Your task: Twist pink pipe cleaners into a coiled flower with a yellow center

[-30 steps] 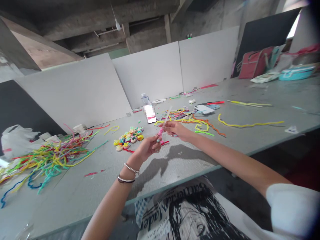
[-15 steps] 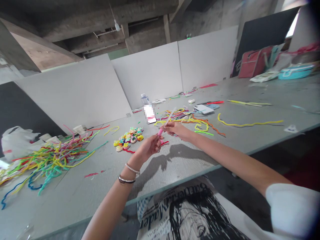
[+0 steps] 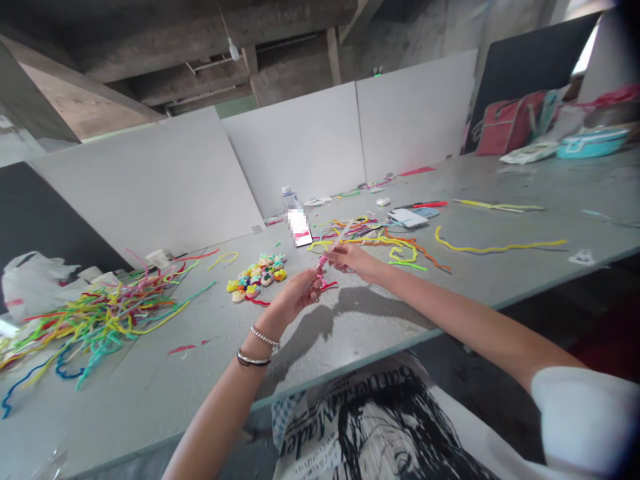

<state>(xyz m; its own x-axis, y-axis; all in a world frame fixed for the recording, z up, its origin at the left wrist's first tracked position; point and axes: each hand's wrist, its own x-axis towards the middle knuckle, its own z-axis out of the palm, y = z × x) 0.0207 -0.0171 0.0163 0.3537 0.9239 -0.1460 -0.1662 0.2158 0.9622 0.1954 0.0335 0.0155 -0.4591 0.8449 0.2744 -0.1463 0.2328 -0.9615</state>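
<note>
The only readable print stands on the person's white shirt [image 3: 350, 427], near the bottom edge of the scene: black lettering above a black drawing, seen upside down, of which "Made" can be made out. The rest of the line is too distorted to read.

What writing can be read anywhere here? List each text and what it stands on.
"Summer Made": only a likely reading of the upside-down print on the white shirt at the bottom edge; the letters are partly cut off by the table.
The phone leaning near the bottle: its screen is blurred out, nothing readable.
The small white tag at the table's right edge: too small to read.
No other text shows.
</note>
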